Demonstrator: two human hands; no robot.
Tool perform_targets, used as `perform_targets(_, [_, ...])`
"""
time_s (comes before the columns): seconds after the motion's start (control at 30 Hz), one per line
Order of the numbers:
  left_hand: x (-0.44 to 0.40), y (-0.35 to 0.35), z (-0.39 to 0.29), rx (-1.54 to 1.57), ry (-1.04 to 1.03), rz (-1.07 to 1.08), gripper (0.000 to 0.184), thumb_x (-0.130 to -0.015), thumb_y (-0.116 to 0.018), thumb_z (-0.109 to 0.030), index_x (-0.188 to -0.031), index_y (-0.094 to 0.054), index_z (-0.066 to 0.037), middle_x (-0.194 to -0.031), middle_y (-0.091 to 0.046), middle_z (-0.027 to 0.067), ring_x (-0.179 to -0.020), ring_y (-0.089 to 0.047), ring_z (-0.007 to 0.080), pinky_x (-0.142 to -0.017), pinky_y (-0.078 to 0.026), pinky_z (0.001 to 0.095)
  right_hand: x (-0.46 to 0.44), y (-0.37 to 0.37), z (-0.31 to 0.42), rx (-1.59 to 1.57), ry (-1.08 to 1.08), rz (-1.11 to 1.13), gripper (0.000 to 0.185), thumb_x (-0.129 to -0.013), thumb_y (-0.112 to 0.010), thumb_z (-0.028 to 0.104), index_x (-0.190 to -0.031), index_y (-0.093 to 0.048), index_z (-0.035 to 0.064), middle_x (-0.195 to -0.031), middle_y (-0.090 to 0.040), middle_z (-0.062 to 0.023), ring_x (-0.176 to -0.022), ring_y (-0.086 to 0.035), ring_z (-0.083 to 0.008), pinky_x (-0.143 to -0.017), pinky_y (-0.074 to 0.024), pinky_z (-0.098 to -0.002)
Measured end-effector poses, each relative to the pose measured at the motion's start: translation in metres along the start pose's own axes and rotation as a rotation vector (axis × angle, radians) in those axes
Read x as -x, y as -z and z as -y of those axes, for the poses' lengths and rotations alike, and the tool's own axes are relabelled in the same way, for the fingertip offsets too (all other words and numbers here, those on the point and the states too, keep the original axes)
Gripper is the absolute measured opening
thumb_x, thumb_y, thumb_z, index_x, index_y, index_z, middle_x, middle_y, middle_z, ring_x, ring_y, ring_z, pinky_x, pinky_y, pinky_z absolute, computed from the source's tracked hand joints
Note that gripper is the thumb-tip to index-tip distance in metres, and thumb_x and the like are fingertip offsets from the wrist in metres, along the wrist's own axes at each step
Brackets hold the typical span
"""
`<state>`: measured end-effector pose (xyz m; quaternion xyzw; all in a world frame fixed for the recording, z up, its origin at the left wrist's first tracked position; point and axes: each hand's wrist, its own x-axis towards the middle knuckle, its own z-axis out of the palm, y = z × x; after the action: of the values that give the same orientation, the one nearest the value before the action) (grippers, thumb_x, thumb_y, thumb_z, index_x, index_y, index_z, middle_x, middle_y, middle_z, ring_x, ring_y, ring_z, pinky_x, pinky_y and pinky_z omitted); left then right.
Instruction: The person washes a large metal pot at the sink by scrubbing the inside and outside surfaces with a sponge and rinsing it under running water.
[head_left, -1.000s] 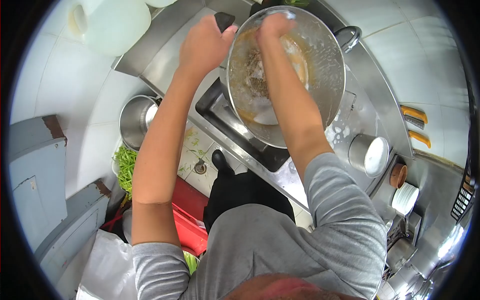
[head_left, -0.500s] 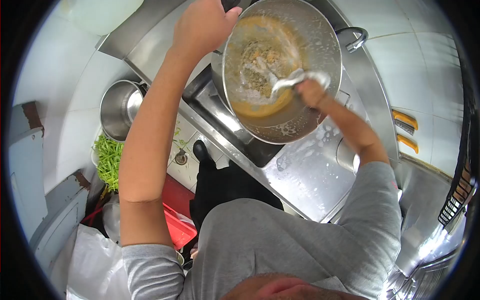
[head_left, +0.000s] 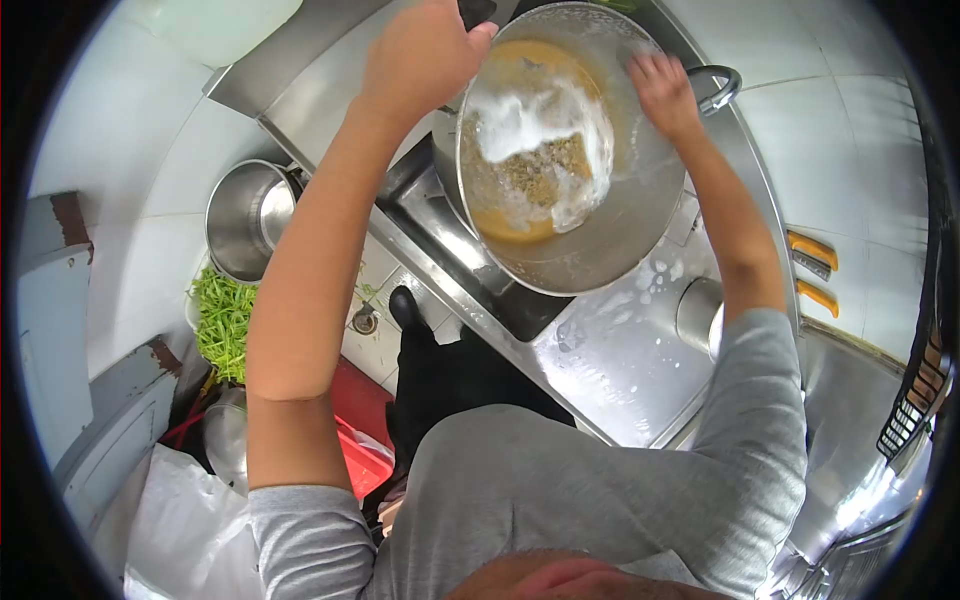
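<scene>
A large, deep metal pan (head_left: 640, 225) is tilted over the sink (head_left: 440, 240). Cloudy, foamy water (head_left: 520, 125) lies in it, with brown, grainy residue (head_left: 545, 175) at the bottom. My left hand (head_left: 425, 55) is closed around the pan's black handle (head_left: 477, 12) at the upper left. Inside the pan, my right hand (head_left: 664, 95) is at the upper right wall with its fingers apart and slightly blurred. No tool shows in it. Beside that hand curves a chrome tap (head_left: 722, 85).
A metal pot (head_left: 690, 315) stands on the wet steel drainboard (head_left: 610, 370). Yellow-handled knives (head_left: 815, 245) hang on the right wall. At left are another steel pot (head_left: 235, 225), chopped greens (head_left: 222, 325) and a red crate (head_left: 365, 455) on the floor.
My right hand has moved up from the middle of the pan to its upper right wall. The splashing water has spread into white foam across the bottom. My left hand keeps its hold.
</scene>
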<state>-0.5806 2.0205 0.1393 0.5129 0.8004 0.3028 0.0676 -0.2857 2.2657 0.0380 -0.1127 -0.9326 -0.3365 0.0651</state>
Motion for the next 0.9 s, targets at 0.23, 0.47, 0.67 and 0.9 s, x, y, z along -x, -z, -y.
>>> perform_targets(0.23, [-0.005, -0.003, 0.005, -0.008, -0.008, 0.009, 0.04, -0.089, -0.069, -0.033, -0.099, -0.063, 0.005, -0.093, -0.068, 0.0294, -0.092, -0.066, 0.0472, -0.082, -0.053, 0.0527, 0.081, -0.014, 0.023, -0.041, -0.049, 0.053, 0.022, -0.078, -0.061, 0.014, -0.099, -0.067, 0.0094, -0.115, -0.064, -0.0072, -0.102, -0.06, -0.0238, -0.089, -0.0489, -0.0388])
perform_targets(0.47, [-0.002, -0.005, 0.003, 0.013, -0.007, 0.008, 0.042, -0.09, -0.068, -0.034, -0.103, -0.06, 0.005, -0.094, -0.068, 0.0299, -0.092, -0.065, 0.0475, -0.083, -0.052, 0.0542, 0.036, 0.007, 0.001, 0.014, -0.123, 0.11, 0.027, -0.083, -0.057, 0.012, -0.109, -0.065, 0.0075, -0.117, -0.06, -0.0101, -0.105, -0.059, -0.0257, -0.089, -0.049, -0.0407])
perform_targets(0.67, [-0.002, -0.011, 0.008, -0.018, -0.05, -0.036, 0.042, -0.09, -0.069, -0.034, -0.104, -0.06, 0.005, -0.101, -0.067, 0.0301, -0.097, -0.065, 0.0465, -0.086, -0.051, 0.0529, 0.07, 0.014, 0.005, -0.062, -0.021, 0.285, 0.031, -0.086, -0.056, 0.013, -0.115, -0.065, 0.0054, -0.127, -0.059, -0.0119, -0.114, -0.056, -0.0284, -0.087, -0.0485, -0.0407])
perform_targets(0.9, [-0.004, -0.005, 0.01, -0.025, -0.054, -0.078, 0.039, -0.088, -0.069, -0.031, -0.101, -0.061, 0.005, -0.097, -0.067, 0.0313, -0.095, -0.065, 0.0479, -0.085, -0.052, 0.053, 0.115, -0.03, 0.086, -0.315, 0.068, 0.627, 0.037, -0.088, -0.058, 0.016, -0.123, -0.062, 0.0065, -0.13, -0.06, -0.0116, -0.113, -0.056, -0.025, -0.087, -0.0454, -0.0403])
